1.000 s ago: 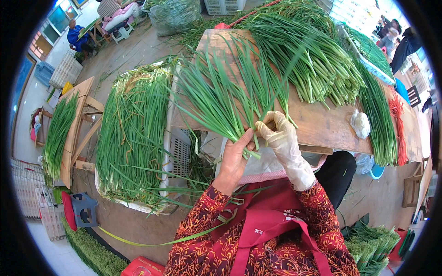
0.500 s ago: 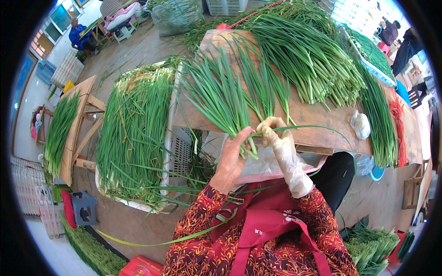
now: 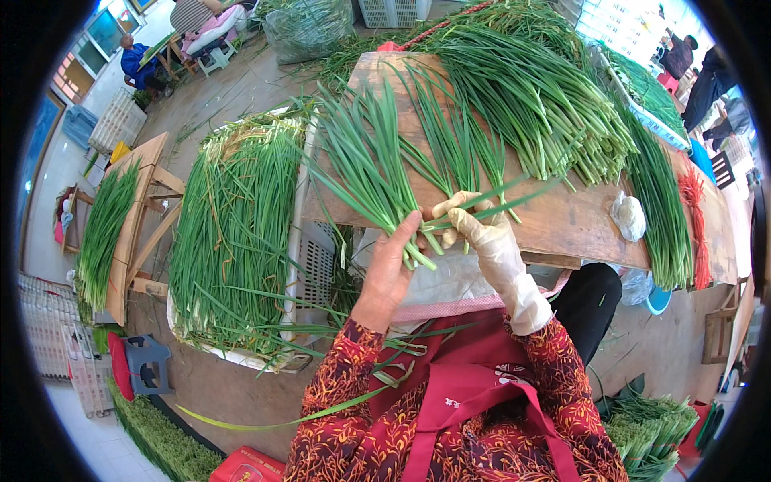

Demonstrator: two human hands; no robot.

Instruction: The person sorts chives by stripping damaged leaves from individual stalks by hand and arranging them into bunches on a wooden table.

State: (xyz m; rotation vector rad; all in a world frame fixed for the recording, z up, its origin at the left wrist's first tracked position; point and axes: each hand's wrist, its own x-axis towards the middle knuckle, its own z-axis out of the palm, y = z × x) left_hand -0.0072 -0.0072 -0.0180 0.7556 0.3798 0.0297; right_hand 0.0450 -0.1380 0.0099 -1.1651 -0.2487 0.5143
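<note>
My bare left hand (image 3: 385,273) is closed around the lower stems of a small bunch of garlic chives (image 3: 371,153). The leaves fan out away from me over the table's near edge, and the pale cut ends poke out below my fingers. Right beside it, my right hand (image 3: 486,241), in a thin whitish glove, pinches a long green chive leaf (image 3: 522,197) that sticks out to the upper right. Its fingertips are close to the bunch's stems. Just beyond, a few smaller clusters of chives (image 3: 454,149) lie on the wooden table (image 3: 373,72).
A large heap of chives (image 3: 554,112) covers the table's far right. Red ties (image 3: 695,225) and a white wrapped lump (image 3: 628,217) lie at the right. A white crate of chives (image 3: 233,233) stands at left. Loose leaves hang over my lap. People sit or stand farther off.
My left hand and the bunch have shifted slightly left and down. The leaf in my right hand, which drooped to the right, now points up and right. My right fingers have moved slightly up.
</note>
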